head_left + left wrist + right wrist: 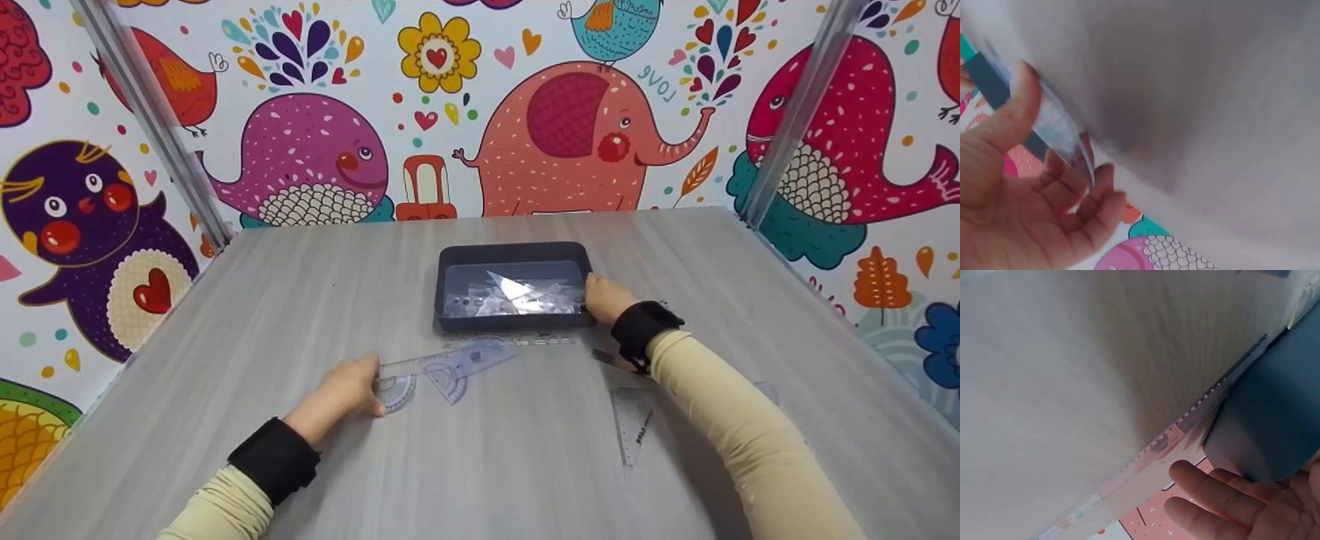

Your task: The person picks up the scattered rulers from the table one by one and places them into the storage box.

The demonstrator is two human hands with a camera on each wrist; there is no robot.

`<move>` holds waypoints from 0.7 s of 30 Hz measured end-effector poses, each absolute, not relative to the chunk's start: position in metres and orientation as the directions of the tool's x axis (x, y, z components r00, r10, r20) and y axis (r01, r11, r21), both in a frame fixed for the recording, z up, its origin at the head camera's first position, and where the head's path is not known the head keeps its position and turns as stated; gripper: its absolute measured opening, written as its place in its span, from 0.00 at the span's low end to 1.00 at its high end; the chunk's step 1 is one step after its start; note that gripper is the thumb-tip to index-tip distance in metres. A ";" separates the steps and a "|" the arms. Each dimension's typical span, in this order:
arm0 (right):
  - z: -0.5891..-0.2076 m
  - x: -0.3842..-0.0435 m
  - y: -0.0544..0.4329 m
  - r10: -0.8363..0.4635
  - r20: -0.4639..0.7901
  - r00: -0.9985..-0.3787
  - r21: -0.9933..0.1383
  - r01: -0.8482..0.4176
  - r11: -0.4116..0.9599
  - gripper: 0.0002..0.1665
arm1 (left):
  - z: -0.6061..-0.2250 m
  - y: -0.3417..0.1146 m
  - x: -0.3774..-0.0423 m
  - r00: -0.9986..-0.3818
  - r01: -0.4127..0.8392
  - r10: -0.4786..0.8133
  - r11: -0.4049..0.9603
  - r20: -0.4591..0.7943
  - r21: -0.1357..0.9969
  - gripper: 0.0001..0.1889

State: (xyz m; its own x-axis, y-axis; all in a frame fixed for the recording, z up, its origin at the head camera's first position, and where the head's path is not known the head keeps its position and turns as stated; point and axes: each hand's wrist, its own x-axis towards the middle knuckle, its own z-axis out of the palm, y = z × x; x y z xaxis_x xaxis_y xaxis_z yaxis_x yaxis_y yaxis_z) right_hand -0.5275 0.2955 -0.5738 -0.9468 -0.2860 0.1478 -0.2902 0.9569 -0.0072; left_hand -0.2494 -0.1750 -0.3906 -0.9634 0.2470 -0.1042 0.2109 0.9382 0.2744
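In the head view my left hand grips the near ends of a clear ruler and a clear semicircular protractor. A curved, clear edge shows between thumb and fingers in the left wrist view. A second small protractor-like piece overlaps the ruler. My right hand holds the right wall of a dark grey tray; its thumb is hidden in the right wrist view. Inside the tray lie clear set squares and rulers, partly overlapping with glare.
A clear ruler lies along the tray's front edge. To the right, a clear set square rests near the right forearm, and a dark flat strip is partly under the wrist. Patterned walls and metal posts border the table.
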 end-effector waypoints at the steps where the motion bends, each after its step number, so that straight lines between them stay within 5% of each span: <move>1: -0.597 -0.552 0.306 -0.277 0.146 -0.950 0.005 -0.279 0.960 0.29 | -0.389 -0.178 -0.250 -0.959 0.221 0.264 0.925 -0.105 0.310 0.19; 5: -0.580 -0.538 0.297 -0.260 0.113 -0.959 -0.007 -0.262 0.965 0.28 | -0.379 -0.192 -0.256 -0.928 0.246 0.346 0.844 -0.134 0.478 0.12; 10: -0.506 -0.462 0.263 -0.295 0.139 -0.945 -0.022 -0.301 0.953 0.25 | -0.368 -0.208 -0.259 -0.911 0.175 0.376 0.728 -0.172 0.663 0.09; 16: -0.495 -0.458 0.257 -0.257 0.076 -0.963 -0.042 -0.261 0.964 0.27 | -0.355 -0.202 -0.267 -0.962 0.115 0.254 0.708 -0.099 0.696 0.11; 21: -0.500 -0.461 0.260 -0.263 0.088 -0.961 -0.042 -0.267 0.963 0.26 | -0.343 -0.169 -0.288 -0.993 0.121 0.087 0.712 0.084 0.692 0.11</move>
